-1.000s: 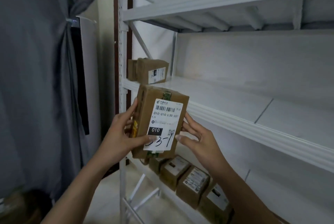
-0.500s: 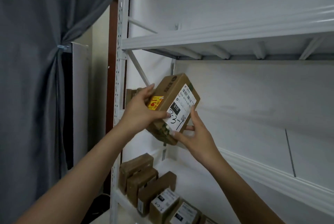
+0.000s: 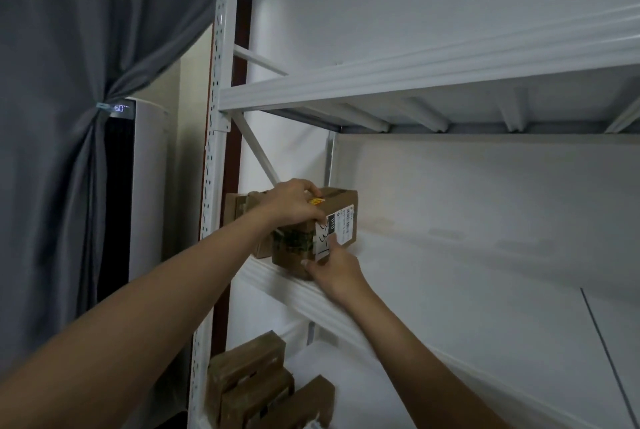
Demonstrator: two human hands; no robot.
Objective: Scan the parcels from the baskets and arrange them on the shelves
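Observation:
A brown cardboard parcel (image 3: 341,220) with a white label marked 010 and a yellow sticker rests on its side at the left end of the white middle shelf (image 3: 311,293). My left hand (image 3: 292,205) grips its top, fingers curled over the upper edge. My right hand (image 3: 332,267) holds its lower front corner, thumb under the box. Another brown parcel (image 3: 239,208) stands right behind it at the shelf's left end, partly hidden by my left hand.
Several brown parcels (image 3: 256,383) stand in a row on the lower shelf. A white upright post (image 3: 216,168) and a diagonal brace (image 3: 258,153) bound the rack's left side. An upper shelf (image 3: 415,78) runs overhead. A grey curtain (image 3: 69,116) hangs at left.
Both hands lifted the parcel from chest height, turned it on its side and set it down on the middle shelf beside the earlier parcel. The view tilted upward.

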